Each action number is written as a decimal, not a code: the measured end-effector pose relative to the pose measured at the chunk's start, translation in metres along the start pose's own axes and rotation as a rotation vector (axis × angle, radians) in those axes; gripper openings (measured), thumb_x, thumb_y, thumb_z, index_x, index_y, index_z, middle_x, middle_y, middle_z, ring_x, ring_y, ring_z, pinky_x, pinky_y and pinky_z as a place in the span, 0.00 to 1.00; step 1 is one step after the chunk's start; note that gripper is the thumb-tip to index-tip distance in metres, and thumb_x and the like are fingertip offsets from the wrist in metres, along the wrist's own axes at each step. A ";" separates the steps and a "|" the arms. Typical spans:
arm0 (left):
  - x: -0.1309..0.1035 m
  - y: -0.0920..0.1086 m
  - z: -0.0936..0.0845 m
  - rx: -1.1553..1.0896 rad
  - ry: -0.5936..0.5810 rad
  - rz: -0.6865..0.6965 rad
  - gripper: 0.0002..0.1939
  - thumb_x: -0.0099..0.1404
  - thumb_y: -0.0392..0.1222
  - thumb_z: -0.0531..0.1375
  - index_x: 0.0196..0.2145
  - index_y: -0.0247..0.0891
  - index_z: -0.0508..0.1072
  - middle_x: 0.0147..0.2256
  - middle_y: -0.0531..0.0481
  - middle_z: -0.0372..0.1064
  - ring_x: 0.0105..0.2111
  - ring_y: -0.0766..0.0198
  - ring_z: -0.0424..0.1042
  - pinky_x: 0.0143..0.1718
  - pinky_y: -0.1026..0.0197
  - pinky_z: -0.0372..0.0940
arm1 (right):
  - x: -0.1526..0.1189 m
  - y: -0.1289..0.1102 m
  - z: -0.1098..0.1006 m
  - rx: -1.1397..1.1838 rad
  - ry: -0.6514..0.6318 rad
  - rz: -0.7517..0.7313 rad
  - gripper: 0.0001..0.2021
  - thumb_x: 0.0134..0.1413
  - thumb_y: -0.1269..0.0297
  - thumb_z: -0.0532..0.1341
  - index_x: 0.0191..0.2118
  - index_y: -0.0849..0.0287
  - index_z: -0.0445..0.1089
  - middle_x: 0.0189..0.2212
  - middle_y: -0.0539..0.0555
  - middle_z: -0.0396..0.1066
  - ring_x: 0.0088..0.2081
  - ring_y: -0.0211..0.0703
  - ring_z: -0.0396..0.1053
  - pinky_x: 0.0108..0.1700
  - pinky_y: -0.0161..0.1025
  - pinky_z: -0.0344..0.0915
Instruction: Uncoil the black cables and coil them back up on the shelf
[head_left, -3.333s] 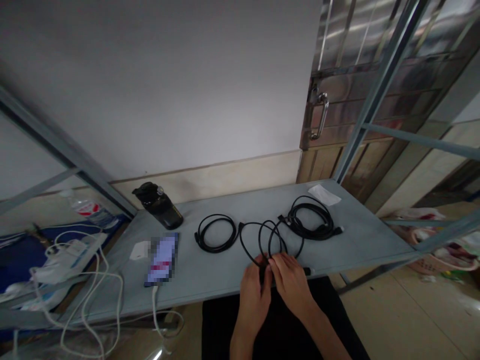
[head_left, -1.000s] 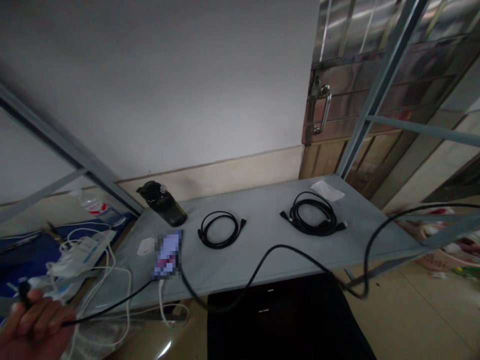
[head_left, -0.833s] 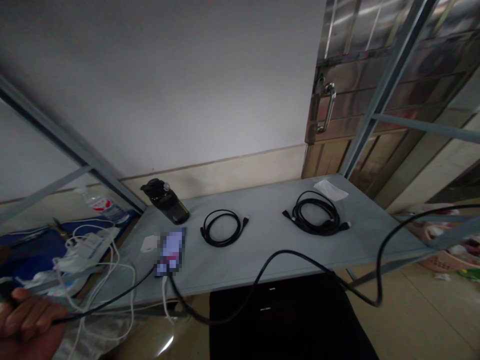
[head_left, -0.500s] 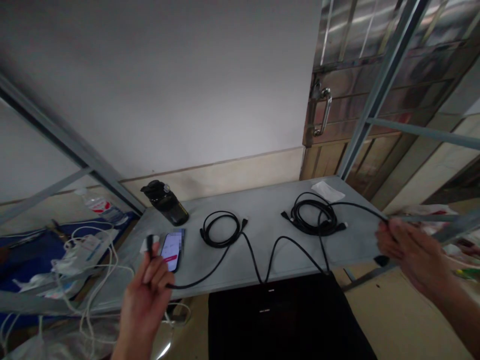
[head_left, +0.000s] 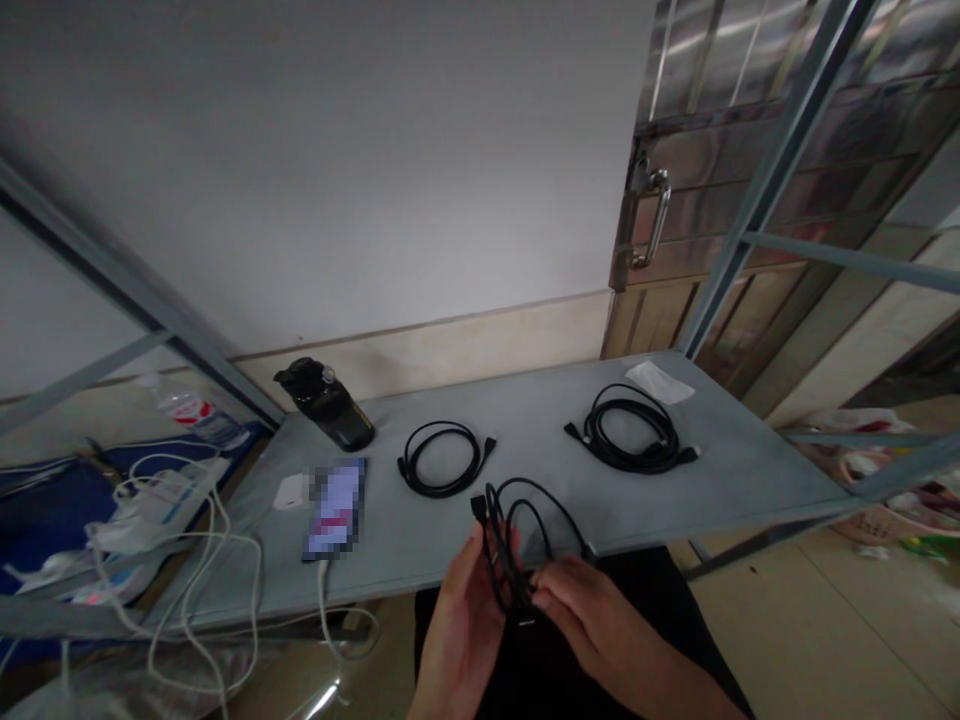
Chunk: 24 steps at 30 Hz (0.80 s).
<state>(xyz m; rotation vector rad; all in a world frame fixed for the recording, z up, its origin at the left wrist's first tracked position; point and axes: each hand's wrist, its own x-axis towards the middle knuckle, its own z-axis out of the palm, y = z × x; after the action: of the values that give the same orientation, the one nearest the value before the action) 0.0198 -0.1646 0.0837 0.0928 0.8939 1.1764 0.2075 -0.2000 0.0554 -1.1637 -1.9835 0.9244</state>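
Observation:
A black cable (head_left: pixel 491 560) hangs in loose loops between my hands at the table's front edge, its connector rising above my left fingers. My left hand (head_left: pixel 466 610) is closed around the loops. Close beside it on the right, my right hand (head_left: pixel 581 605) pinches the same cable, its fingertips partly hidden. Behind them on the grey table (head_left: pixel 420 540) lies a small coiled black cable (head_left: pixel 442 490). Farther right is a thicker coiled black cable (head_left: pixel 634 462), with connectors sticking out at both sides.
At the left of the table stand a black bottle (head_left: pixel 330 405) and a phone (head_left: pixel 335 510) with a white cord. A white paper (head_left: pixel 660 382) lies at the back right. Metal posts (head_left: pixel 772 180) rise at both sides. A basket (head_left: pixel 885 515) sits at the right.
Both hands have come together from far apart at the table's sides. The cable stretched between them is now gathered into loops. The two coils on the table stay in place.

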 end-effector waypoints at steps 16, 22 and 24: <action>-0.029 0.024 -0.062 0.072 -0.222 -0.191 0.35 0.60 0.61 0.81 0.58 0.42 0.83 0.29 0.59 0.72 0.13 0.81 0.46 0.12 0.71 0.50 | -0.020 0.054 0.103 -0.488 -0.138 -0.557 0.16 0.82 0.49 0.58 0.44 0.52 0.74 0.35 0.48 0.84 0.38 0.45 0.82 0.48 0.41 0.75; -0.034 0.007 -0.061 0.261 -0.221 -0.209 0.36 0.61 0.70 0.76 0.57 0.44 0.82 0.21 0.63 0.55 0.14 0.78 0.40 0.14 0.70 0.44 | -0.040 0.080 0.107 -0.466 -0.105 -0.557 0.19 0.85 0.48 0.52 0.51 0.53 0.76 0.41 0.50 0.86 0.40 0.44 0.82 0.48 0.38 0.73; -0.035 0.001 -0.062 0.345 -0.213 -0.182 0.37 0.62 0.71 0.75 0.59 0.45 0.80 0.20 0.64 0.53 0.14 0.77 0.41 0.15 0.70 0.44 | -0.043 0.077 0.098 -0.501 -0.068 -0.584 0.19 0.86 0.51 0.51 0.48 0.53 0.76 0.39 0.50 0.85 0.37 0.43 0.80 0.44 0.38 0.72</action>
<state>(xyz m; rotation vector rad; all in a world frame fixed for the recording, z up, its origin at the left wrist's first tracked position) -0.0241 -0.2158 0.0624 0.4012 0.8880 0.8184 0.1792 -0.2358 -0.0686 -0.7108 -2.4935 0.1721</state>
